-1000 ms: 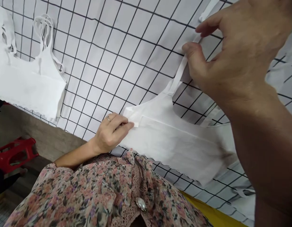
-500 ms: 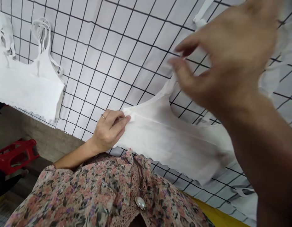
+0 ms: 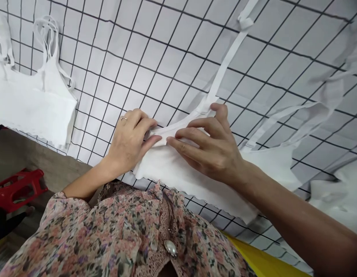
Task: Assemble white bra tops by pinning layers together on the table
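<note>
Head view, looking down past a floral chiffon blouse (image 3: 80, 231) with a pearl pendant (image 3: 170, 248) at its front. A white camisole top (image 3: 201, 184) lies on a white sheet printed with a black grid (image 3: 172, 65), its scalloped hem (image 3: 195, 201) nearest the wearer and its straps running away across the squares.

The left hand (image 3: 128, 144), with a ring (image 3: 124, 118) on one finger, is closed on the top's folded corner (image 3: 159, 139), fingers above and thumb below. The right hand (image 3: 208, 148) lies just beside it with its fingers spread over the cloth and its thumb raised by the base of a strap (image 3: 224, 69); whether it is pinching the neckline or only pressing it, I cannot tell.

This thin fabric creases easily, so flat fingers and even pressure along the fold should keep it straight, and the strap is best left lying free of twists.

A second white top (image 3: 31, 104) lies further left on the sheet, and a red plastic stool (image 3: 19, 188) stands on the floor beyond its edge. A yellow cloth (image 3: 259, 257) shows at the bottom. No brand, label or writing can be read.
</note>
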The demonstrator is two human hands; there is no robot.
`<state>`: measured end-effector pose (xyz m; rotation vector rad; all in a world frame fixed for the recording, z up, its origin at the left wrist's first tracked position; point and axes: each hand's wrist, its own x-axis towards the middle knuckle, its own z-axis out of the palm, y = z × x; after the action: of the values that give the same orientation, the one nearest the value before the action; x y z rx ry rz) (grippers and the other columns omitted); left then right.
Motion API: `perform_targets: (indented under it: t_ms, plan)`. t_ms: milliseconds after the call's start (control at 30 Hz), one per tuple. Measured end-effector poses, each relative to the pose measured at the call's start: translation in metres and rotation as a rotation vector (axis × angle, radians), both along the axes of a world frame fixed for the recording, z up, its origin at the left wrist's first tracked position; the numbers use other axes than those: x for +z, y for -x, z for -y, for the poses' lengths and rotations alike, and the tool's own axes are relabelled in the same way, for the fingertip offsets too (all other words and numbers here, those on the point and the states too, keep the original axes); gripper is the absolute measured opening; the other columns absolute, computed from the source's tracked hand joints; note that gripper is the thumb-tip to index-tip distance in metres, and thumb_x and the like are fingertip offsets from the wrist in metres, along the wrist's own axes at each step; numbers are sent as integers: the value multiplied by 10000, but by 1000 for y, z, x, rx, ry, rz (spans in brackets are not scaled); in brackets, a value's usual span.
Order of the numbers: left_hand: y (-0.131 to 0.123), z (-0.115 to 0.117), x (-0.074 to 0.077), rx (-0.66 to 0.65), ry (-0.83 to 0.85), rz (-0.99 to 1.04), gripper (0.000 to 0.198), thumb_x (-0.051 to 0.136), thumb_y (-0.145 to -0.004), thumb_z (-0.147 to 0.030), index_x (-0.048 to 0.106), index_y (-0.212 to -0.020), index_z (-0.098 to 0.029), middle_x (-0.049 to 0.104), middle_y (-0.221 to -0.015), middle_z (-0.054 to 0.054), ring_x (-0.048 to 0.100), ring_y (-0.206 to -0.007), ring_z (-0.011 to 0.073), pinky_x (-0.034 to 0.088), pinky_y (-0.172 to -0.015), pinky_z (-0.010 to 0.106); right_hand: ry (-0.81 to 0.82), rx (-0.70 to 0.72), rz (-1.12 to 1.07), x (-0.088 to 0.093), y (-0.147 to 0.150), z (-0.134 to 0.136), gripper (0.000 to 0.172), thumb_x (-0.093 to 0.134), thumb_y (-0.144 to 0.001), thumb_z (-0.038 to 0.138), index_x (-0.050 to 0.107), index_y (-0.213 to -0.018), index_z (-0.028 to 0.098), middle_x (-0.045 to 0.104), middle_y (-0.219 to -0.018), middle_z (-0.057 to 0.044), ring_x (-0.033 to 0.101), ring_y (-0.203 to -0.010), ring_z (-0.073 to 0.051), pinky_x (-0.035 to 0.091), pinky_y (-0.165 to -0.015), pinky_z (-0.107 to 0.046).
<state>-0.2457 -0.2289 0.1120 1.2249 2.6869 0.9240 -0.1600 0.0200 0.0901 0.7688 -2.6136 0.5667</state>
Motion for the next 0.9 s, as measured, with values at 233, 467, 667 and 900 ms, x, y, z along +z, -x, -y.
perform_targets:
  t_ms: [233, 467, 667, 900]
  plan:
    - [0, -3, 4, -41, 0, 37, 136, 696, -1097, -346, 690, -1090, -211, 691, -1026, 44, 637, -968, 205, 522, -820, 354, 77, -22, 11, -6, -2, 6, 240, 735, -1017, 162, 718, -1224, 282, 744, -995, 6, 609, -972, -184, 464, -1176, -591]
    - [-14, 0, 7, -156, -130, -144, 69, 692, -1080, -177, 707, -1032, -224, 757, -969, 25, 643, -888, 168, 524, -804, 351, 100, -118, -93, -1, 10, 24, 116, 719, -1038, 140, 677, -1013, 246, 699, -867, 23, 577, -914, -173, 499, -1112, -526]
    - [-3, 10, 10, -47, -115, -29, 55, 725, -1063, -191, 737, -1101, -227, 771, -1034, 43, 691, -934, 178, 557, -809, 363, 163, -87, -76, -5, 10, 19, 184, 743, -1009, 107, 635, -935, 236, 680, -867, 11, 543, -943, -174, 475, -1094, -518]
    - [19, -3, 3, -192, -54, 36, 107, 638, -1101, -204, 741, -1071, -201, 725, -949, 38, 644, -905, 192, 534, -807, 360, 138, -77, -115, -6, 11, 19, 154, 751, -1024, 145, 640, -990, 246, 719, -925, 20, 572, -967, -164, 480, -1126, -507]
